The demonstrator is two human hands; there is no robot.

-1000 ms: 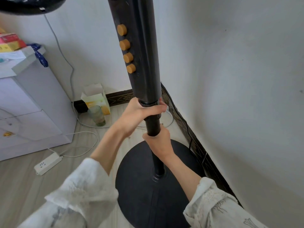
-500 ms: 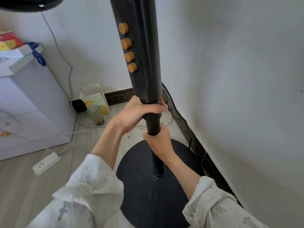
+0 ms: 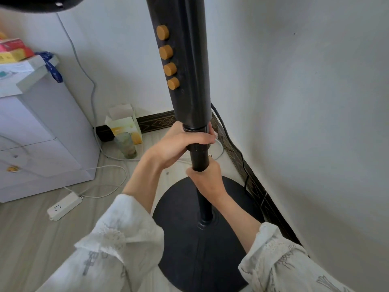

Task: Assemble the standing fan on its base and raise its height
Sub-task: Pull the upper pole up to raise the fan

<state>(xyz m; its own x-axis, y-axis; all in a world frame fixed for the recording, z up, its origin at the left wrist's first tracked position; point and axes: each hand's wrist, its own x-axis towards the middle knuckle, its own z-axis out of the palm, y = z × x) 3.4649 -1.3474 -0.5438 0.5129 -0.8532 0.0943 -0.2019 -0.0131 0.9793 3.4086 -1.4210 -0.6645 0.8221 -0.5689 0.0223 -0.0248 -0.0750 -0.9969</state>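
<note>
A black standing fan rises from its round black base (image 3: pixel 183 249) on the floor. Its thick upper column (image 3: pixel 189 60) carries several orange buttons (image 3: pixel 168 60). Below it the thinner pole (image 3: pixel 199 157) runs down into the base. My left hand (image 3: pixel 176 144) is wrapped around the collar right under the thick column. My right hand (image 3: pixel 207 178) grips the pole just beneath it. A dark edge of the fan head (image 3: pixel 37 3) shows at the top left.
The fan stands in a corner, with a white wall (image 3: pixel 305 123) close on the right. A white cabinet (image 3: pixel 37 133) stands on the left. A small carton (image 3: pixel 124 123), a glass (image 3: pixel 125 145), a power strip (image 3: pixel 64 205) and cables lie on the floor.
The thick column has shifted very slightly. Both hands keep the same grips on the collar and the pole.
</note>
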